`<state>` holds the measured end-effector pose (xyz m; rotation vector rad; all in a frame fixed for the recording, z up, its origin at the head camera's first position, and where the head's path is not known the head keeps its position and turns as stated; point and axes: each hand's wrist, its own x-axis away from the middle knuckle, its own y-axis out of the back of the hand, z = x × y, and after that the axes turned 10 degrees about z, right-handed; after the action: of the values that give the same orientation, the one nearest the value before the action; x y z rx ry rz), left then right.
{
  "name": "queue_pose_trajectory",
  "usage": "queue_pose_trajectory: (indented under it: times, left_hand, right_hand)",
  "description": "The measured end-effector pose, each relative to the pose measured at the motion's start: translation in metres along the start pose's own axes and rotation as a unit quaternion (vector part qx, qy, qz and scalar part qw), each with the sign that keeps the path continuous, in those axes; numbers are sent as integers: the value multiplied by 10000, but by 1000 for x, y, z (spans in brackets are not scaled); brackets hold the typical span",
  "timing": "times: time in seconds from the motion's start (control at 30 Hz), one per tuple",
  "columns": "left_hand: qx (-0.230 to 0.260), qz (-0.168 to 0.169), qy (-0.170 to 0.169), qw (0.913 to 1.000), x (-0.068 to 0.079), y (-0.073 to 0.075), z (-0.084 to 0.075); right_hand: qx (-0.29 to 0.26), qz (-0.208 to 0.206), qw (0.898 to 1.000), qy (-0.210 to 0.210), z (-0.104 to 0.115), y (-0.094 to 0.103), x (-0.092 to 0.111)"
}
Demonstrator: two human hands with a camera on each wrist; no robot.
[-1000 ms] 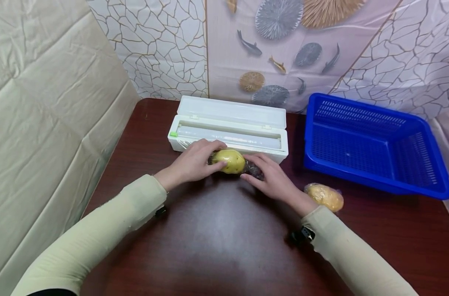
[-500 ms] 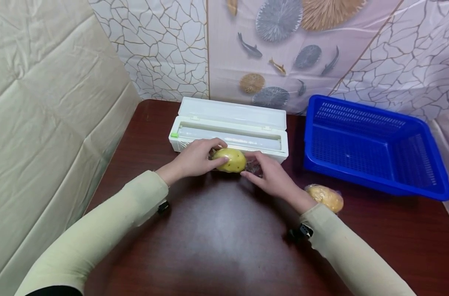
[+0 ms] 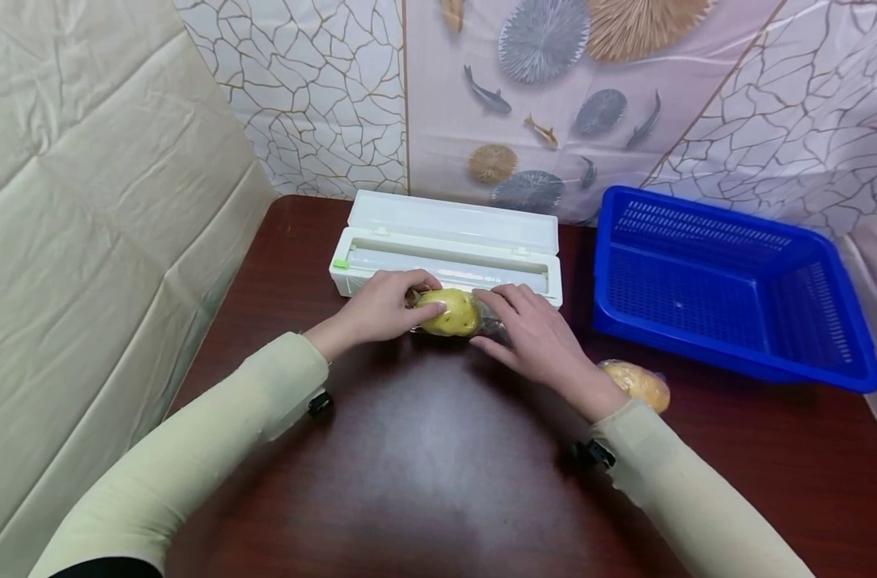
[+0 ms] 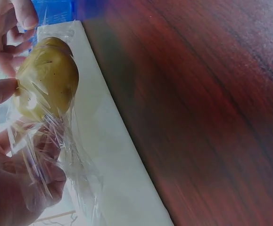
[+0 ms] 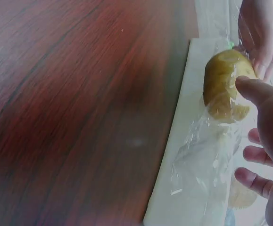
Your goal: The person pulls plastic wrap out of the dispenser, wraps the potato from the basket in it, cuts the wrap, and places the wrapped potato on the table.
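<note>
In the head view a yellow potato (image 3: 449, 312) with dark spots sits in clear cling film, just in front of the white cling film box. My left hand (image 3: 382, 307) grips its left end, thumb on the near side and fingers behind. Loose film (image 4: 79, 165) bunches around that hand's fingers in the left wrist view. At the other end is my right hand (image 3: 536, 333), fingers spread and only slightly bent, its thumb tip overlapping the potato (image 5: 226, 87) in the right wrist view. Slack film (image 5: 193, 155) trails from the potato beside those fingers.
Behind the hands stands the open cling film box (image 3: 352, 282) with its roll (image 3: 446, 267) inside and lid tipped back. A blue plastic basket (image 3: 699, 341) stands at the right. A second film-wrapped potato (image 3: 639, 385) lies beside my right wrist on the dark red table (image 3: 424, 474).
My right hand's fingers have spread and straightened over the film at the potato's right end. My left hand keeps its grip on the potato, almost unmoved.
</note>
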<state>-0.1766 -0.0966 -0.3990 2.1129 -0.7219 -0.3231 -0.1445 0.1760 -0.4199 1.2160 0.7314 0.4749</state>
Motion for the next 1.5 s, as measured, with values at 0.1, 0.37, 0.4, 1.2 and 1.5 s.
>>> queue_pose_trajectory:
  times: [0.1,0.37,0.4,1.2,1.5]
  left_hand:
    - [36,1,43,10000,0,0,0]
    - [71,-45,156,9998,1,-1,-1]
    - [75,-64,169,9998,1,-2,-1]
    - [-138,-201,445,9987,16,-1,-9]
    - [-2877,-292,321,9567,23,-2,-29]
  right_hand:
    - [-215,109,9997,-1,4,-2,-4]
    - [-1721,209,9835,-512,6,-13,-12]
    - [-1724,211,9835,-510,6,-14,-13]
    - [-1947,-177,9788,-614,5,-16,-19]
    - [-2227,-185,9705,-909,4,-12,-19]
